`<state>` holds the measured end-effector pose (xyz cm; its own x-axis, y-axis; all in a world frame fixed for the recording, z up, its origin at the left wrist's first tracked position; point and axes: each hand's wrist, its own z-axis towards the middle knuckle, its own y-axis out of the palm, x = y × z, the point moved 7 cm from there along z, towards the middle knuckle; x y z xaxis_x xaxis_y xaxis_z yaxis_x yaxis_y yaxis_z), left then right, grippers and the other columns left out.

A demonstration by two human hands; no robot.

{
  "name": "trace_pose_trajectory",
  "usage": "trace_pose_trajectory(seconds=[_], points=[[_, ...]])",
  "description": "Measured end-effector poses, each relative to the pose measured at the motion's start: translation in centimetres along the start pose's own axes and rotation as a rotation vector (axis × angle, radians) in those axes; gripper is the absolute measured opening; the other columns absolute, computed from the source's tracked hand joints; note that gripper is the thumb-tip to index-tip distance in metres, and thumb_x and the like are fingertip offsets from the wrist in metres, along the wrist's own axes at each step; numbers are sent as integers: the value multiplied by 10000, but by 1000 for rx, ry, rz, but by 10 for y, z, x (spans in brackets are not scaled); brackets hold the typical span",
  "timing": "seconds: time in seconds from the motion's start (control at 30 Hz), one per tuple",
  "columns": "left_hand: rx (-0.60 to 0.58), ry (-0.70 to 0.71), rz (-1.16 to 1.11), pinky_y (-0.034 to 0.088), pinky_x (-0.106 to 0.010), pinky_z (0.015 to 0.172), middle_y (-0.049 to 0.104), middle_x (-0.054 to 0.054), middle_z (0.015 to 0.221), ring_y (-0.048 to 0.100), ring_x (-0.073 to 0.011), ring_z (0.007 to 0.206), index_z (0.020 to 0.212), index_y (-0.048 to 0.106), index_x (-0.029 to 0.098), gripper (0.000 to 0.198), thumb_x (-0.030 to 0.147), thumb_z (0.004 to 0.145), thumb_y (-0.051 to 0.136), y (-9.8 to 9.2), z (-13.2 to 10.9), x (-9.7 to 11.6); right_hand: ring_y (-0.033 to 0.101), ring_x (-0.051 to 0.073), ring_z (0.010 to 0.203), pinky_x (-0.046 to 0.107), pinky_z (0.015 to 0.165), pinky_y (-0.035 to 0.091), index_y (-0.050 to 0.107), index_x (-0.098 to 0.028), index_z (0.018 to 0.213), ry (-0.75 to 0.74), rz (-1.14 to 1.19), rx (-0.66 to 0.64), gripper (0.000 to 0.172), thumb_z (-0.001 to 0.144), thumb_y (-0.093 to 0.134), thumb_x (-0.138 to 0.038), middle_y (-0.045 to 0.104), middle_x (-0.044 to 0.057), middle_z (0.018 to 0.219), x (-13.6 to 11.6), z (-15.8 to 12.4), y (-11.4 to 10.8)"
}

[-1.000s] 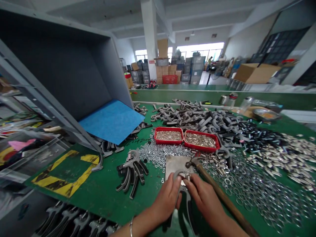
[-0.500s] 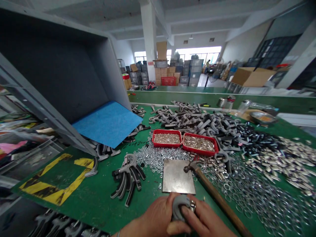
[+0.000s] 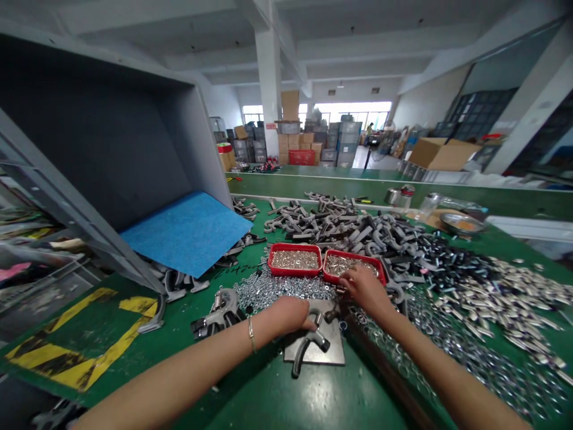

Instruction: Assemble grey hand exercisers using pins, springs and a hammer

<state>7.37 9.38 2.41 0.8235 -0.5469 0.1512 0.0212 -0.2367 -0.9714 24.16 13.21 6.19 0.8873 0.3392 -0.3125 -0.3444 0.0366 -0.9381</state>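
1. The left hand (image 3: 290,315) lies at 12 o'clock above a grey rubber-coated curved handle (image 3: 301,352), which rests on a square steel plate (image 3: 333,352). Its fingers (image 3: 308,322) curve towards the handle's upper end, but I cannot tell whether they grip it.
2. The right hand (image 3: 366,286) reaches to 1 o'clock, with its fingers (image 3: 347,276) bent over a red plastic tray (image 3: 344,252) of small silver parts. The fingertips are hidden, so I cannot tell whether they are closed on anything.
3. Only a small group of assembled grey-and-black hand grippers (image 3: 219,313) lies at 11 o'clock. Large heaps of grey handles (image 3: 349,227), silver nuts (image 3: 277,289) and steel rings (image 3: 452,352) cover the green counter (image 3: 277,394).
4. At 10 o'clock, a blue foam sheet (image 3: 185,233) partly hides more grey parts (image 3: 179,283).
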Motion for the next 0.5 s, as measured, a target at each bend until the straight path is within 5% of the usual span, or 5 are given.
trace_pose_trajectory(seconds=[0.13,0.27,0.4,0.5], points=[[60,46,71,550,-431,735,732,-207,855,715,-363,829,865,723,113,359,447,897,593,-28,50,4,556,268,1008,351,875,411,720,-140,842,61,-135,39,241,938,513,-216,667,153,981,49,42,-1],[140,84,104,523,-382,840,731,-184,968,701,-292,940,1011,703,122,236,223,956,498,-53,113,11,545,264,1027,323,835,416,709,-144,867,45,-188,20,171,912,557,-208,677,146,1001,65,62,25],[173,133,136,468,-421,926,727,-184,1028,671,-294,1022,984,711,103,224,110,930,494,-48,172,16,550,265,1045,322,831,423,687,-146,908,11,-204,-9,163,917,527,-178,676,148,1007,73,75,45],[167,149,157,450,-471,922,739,-185,955,686,-309,949,891,722,88,196,120,913,530,-29,195,17,555,266,1055,322,841,431,669,-161,944,-19,-193,-41,155,926,524,-211,664,141,1045,82,80,52]])
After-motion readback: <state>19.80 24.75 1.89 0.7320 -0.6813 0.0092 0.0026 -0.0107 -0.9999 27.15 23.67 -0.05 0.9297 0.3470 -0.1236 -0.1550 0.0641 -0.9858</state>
